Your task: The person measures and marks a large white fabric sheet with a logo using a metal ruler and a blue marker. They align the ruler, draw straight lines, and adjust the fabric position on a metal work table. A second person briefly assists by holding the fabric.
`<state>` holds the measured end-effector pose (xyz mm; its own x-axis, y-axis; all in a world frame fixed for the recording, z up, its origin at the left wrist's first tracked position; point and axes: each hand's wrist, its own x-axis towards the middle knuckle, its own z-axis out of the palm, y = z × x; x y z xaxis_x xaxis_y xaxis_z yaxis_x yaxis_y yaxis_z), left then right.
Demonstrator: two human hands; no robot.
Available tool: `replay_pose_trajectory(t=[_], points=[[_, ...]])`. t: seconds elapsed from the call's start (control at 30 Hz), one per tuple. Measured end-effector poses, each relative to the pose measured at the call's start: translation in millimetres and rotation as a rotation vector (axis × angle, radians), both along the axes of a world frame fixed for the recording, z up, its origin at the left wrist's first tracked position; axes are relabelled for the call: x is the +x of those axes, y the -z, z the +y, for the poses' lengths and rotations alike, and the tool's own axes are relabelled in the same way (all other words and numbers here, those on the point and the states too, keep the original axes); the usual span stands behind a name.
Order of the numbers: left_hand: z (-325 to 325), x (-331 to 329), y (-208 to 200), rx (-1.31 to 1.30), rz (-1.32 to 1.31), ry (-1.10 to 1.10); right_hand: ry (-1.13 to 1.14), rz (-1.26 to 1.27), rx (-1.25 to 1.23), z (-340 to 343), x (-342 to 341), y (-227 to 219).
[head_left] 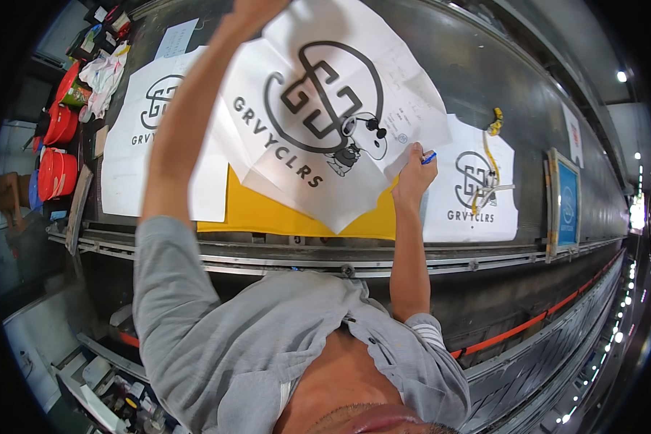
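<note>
A large creased white paper sheet (289, 123) is lifted and tilted over the table, printed with a black round logo, lettering and a small cartoon dog. My right hand (414, 176) is closed at its lower right corner, and a blue pen (429, 157) sticks out of the grip. My left hand (259, 10) is raised at the far edge of the sheet; its fingers are cut off by the picture's top, so their hold is hidden. Beneath the sheet lies a yellow fabric panel (267, 213), partly covered.
White printed panels lie at left (126, 177) and right (445, 224). A yellow measuring tape (492, 155) crosses the right one. Further right, a blue-meshed screen frame (555, 199) stands at the table's edge. Red tubs (56, 173) line the left, and a metal rail (311, 262) runs along the near edge.
</note>
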<state>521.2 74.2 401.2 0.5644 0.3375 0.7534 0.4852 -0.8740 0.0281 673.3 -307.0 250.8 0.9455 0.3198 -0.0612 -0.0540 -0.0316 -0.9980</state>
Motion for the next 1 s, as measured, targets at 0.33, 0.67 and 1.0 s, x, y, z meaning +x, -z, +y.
replay_pose_trajectory(t=[0.33,0.67,1.0], points=[[-229,-20,271,-0.789,0.409,-0.233,0.237,-0.027,-0.642,2,99,152],[-91,-10,318,-0.598,0.724,0.101,0.195,0.650,-0.410,-50,36,146],[-144,36,311,-0.436,0.455,-0.176,-0.666,0.149,-0.633,-69,-61,100]])
